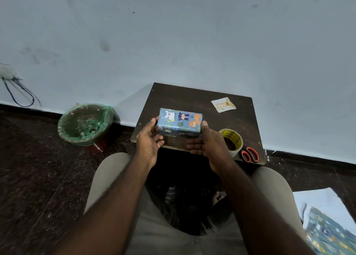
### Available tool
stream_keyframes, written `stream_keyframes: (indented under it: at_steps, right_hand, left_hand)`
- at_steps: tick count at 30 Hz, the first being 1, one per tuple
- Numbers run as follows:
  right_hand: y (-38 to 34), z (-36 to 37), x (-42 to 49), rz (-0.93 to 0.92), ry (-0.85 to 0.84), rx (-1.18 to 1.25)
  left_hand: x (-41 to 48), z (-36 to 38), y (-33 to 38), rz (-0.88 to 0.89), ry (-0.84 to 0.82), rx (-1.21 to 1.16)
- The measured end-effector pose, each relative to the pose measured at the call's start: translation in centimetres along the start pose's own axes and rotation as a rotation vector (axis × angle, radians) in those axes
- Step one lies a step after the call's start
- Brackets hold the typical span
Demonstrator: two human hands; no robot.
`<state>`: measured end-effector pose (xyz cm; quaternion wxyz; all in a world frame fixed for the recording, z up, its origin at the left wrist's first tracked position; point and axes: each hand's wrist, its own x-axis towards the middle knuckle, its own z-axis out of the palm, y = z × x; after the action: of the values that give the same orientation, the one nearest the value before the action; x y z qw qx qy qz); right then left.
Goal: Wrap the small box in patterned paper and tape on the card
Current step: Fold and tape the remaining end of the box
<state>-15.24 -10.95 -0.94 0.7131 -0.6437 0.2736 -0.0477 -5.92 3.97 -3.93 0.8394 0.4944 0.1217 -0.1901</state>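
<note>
The small box (pixel 180 122), covered in blue paper with cartoon animals, is held just above the near part of the dark wooden table (pixel 192 97). My left hand (pixel 149 139) grips its left end with thumb on top and fingers underneath. At the right end, my right hand (pixel 207 141) holds it with the thumb against the end and straight fingers below. A white "Happy Birthday" card (pixel 223 104) lies at the table's far right. A tape roll (pixel 231 141) stands near my right hand.
Orange-handled scissors (pixel 250 154) lie at the table's near right corner. A bin with a green liner (pixel 85 124) stands on the floor to the left. Spare patterned paper and white sheets (pixel 327 227) lie on the floor at lower right. The wall is close behind the table.
</note>
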Motion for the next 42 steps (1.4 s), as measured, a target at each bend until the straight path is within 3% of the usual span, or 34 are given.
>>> stream_keyframes:
  at_steps: [8,17,25,31,42]
  right_hand:
    - [-0.2,-0.2,-0.1,0.037,-0.016,-0.088]
    - [0.9,-0.9,0.1,0.048,-0.161,0.068]
    - [1.7,-1.0,0.2,0.135,0.045,0.171]
    - [1.5,-0.7,0.2,0.151,-0.026,0.225]
    - [2.7,0.4,-0.2,0.135,-0.095,0.001]
  left_hand:
    - [0.3,-0.2,-0.1,0.014,0.029,0.025]
    - [0.4,0.1,0.0,0.011,0.01,-0.084]
    - [0.8,-0.1,-0.3,0.02,-0.065,-0.099]
    - [1.1,-0.4,-0.5,0.071,-0.012,-0.13]
    - [0.9,-0.3,-0.6,0.04,0.0,-0.035]
